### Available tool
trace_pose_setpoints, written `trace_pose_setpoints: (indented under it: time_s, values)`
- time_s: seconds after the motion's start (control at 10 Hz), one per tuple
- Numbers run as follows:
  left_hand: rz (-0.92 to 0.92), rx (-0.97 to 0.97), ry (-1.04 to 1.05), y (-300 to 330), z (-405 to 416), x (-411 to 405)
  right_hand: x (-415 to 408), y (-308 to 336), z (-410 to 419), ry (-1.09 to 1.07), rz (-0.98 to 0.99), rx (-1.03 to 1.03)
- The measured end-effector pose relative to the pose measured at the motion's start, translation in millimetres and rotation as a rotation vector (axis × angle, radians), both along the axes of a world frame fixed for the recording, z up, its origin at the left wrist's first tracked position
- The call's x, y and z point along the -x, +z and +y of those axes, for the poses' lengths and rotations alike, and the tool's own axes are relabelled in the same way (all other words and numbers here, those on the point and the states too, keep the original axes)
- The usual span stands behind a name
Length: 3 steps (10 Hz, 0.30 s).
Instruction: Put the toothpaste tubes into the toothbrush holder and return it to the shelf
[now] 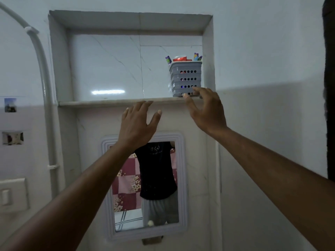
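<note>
A grey perforated toothbrush holder (185, 78) stands on the stone shelf (112, 102) at the right end of the wall niche. Toothpaste tubes (180, 59) and toothbrush tops stick out of its rim. My right hand (205, 109) is raised just below and in front of the holder's base, fingers spread, holding nothing; its fingertips overlap the holder's lower edge, and I cannot tell if they touch it. Under the shelf edge, my left hand (138, 122) is open with fingers apart, to the left of the holder.
A framed mirror (145, 185) hangs on the wall below the shelf and reflects a person's torso. A white pipe (46, 98) runs down the left wall above a switch plate (12, 194). A dark object (329, 87) hangs at the right edge.
</note>
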<state>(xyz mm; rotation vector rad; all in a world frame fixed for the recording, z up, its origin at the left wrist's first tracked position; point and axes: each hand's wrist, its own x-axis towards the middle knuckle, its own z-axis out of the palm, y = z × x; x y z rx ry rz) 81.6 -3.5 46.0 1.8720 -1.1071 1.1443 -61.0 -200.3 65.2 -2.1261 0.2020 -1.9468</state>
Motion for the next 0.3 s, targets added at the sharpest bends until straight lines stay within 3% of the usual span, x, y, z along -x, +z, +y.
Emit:
trace_pose_setpoints:
  time_s: [0.3]
  values:
    - [0.089, -0.07, 0.061, -41.6, 21.4, 70.6, 63.0, -57.4, 26.1, 0.061, 0.136, -0.053]
